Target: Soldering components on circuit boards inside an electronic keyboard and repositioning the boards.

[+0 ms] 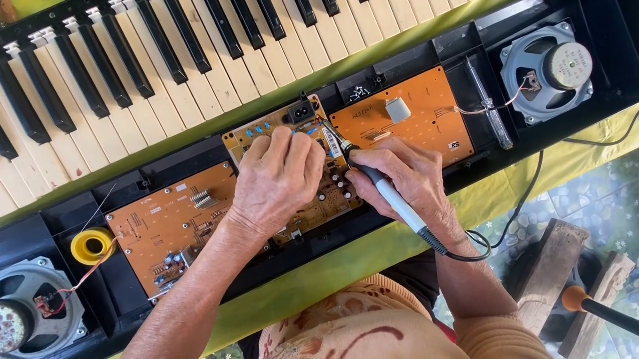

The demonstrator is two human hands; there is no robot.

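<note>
An opened electronic keyboard (621, 70) lies across a yellow-covered table, its orange circuit boards bared. My right hand (411, 179) grips a soldering iron (388, 191) like a pen, tip down on the middle circuit board (263, 133). My left hand (278, 179) rests curled on the same board right beside the tip, fingers pinched together as if on something thin; what it pinches is hidden. The iron's black cord (463, 249) loops off past my right wrist.
Round speakers sit at the left end (18, 313) and the right end (546, 72). A yellow solder spool (91, 246) stands by the left board (172, 225). A third board (411, 117) lies right of centre. Wooden blocks (553, 272) and an orange-handled tool (614, 317) lie low right.
</note>
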